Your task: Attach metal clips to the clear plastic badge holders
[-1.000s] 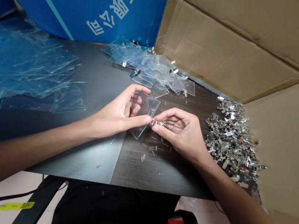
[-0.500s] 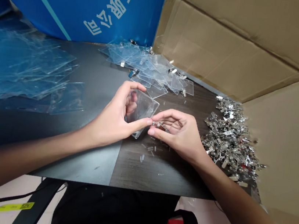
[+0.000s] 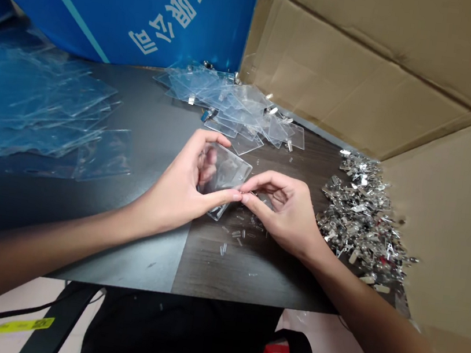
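Observation:
A clear plastic badge holder [image 3: 230,170] with a small punched hole near its corner is gripped by my left hand [image 3: 185,187], the fingers behind it and the thumb along its lower edge. My right hand [image 3: 284,204] pinches a small metal badge clip [image 3: 254,194] between thumb and forefinger, right at my left thumb tip. Most of that clip is hidden by the fingers. Both hands are over the table, and several tiny clear plastic bits [image 3: 238,235] lie on the wood below them.
Flat clear holders [image 3: 47,109] are heaped at the left. Behind my hands lies a pile of holders with clips [image 3: 236,106]. A mound of metal clips [image 3: 365,218] sits at the right. A blue printed panel [image 3: 111,1] and cardboard walls [image 3: 342,69] border the table [image 3: 221,279].
My right thumb and forefinger have closed tighter on the clip and moved slightly against my left thumb. Less of the clip shows now. The badge holder stays in my left hand.

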A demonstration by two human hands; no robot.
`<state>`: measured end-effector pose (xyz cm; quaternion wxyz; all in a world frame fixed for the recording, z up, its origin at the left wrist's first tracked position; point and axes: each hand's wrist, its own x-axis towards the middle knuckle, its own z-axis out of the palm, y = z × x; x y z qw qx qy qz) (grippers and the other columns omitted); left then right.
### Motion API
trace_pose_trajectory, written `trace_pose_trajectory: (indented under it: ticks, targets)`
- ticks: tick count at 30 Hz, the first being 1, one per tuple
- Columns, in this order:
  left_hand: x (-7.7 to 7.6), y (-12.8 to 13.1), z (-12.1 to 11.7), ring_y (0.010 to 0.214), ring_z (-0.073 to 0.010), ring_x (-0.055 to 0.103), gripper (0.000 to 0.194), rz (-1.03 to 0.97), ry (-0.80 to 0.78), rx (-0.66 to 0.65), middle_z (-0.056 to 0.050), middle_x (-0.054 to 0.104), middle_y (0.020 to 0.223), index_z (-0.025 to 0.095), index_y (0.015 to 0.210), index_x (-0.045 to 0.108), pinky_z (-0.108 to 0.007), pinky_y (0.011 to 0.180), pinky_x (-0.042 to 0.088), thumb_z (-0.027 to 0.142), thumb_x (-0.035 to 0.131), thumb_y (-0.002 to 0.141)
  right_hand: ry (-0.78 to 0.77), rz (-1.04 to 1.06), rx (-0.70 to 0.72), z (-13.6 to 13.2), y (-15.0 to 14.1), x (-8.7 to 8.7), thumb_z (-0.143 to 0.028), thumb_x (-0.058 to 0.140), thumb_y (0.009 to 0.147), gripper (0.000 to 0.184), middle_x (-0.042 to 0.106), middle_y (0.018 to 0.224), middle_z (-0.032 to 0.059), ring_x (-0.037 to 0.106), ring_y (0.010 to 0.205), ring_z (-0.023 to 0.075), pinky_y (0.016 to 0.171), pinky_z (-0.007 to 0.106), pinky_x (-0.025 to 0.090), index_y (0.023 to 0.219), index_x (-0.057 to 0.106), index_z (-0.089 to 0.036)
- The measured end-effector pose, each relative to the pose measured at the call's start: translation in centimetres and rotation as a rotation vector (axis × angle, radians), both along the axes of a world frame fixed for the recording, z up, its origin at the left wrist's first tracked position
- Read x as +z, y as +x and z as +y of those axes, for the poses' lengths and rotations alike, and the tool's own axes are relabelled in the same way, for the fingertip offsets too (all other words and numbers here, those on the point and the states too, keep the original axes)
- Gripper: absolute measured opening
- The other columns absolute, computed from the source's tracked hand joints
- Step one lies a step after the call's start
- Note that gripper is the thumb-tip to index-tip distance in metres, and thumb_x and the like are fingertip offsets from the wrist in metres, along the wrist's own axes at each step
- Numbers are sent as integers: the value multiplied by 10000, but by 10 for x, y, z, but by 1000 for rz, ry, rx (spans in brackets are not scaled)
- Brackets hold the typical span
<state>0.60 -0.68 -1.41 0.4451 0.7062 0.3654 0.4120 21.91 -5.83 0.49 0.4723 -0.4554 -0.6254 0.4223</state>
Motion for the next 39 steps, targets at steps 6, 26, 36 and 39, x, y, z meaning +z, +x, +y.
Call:
trace_pose_trajectory:
  ticks: [6,26,36,39]
  targets:
    - [2,-2,0,1025,-222,584,718,22,39,-38,-68,524,1216,324,1403,530,-336,778,506,332,941,814,109,-109,2,-3,1,1,-171,734,970,61,812,955,32,785,928,199,902,366,615,931,715,-215]
    - [59,-56,66,741,-174,682,362,289,-453,-438,-41,738,875,181,1146,746,-311,719,561,459,846,936,-185,-65,-81,26,20,-4,-467,753,985,266,864,966,115,834,871,226,856,392,671,971,707,-205]
    - [55,-68,120,1585,-340,560,757,-205,-164,359,-207,540,1702,198,1637,523,-475,1277,534,306,743,921,-144,-44,-202,34,25,-8,-488,787,893,313,852,957,130,827,877,247,842,391,664,972,729,-191]
    - [47,-91,130,1501,-403,605,565,330,96,393,-211,622,1593,183,1457,671,-553,1272,506,419,681,944,-88,-312,-247,32,31,0,-400,667,996,214,838,983,120,809,887,259,850,404,648,994,737,-198]
